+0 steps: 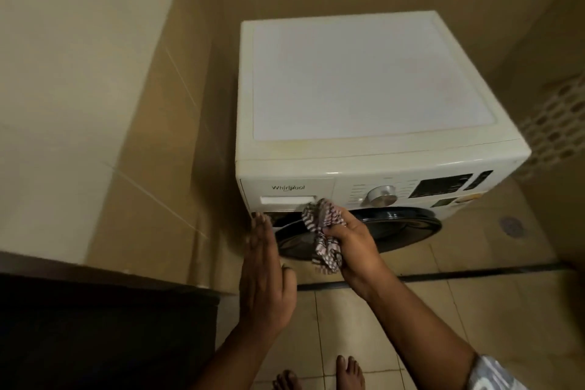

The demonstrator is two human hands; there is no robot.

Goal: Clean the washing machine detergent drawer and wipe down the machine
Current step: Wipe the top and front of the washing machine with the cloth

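Tiled floor [474,310], washing machine [364,79], cloth [318,210] bunched in right fingers [343,221]

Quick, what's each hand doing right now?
Left hand: open, fingers straight, holding nothing.
Right hand: closed round the patterned cloth.

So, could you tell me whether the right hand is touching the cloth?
Touching: the head view shows the right hand gripping the cloth, fingers curled round it.
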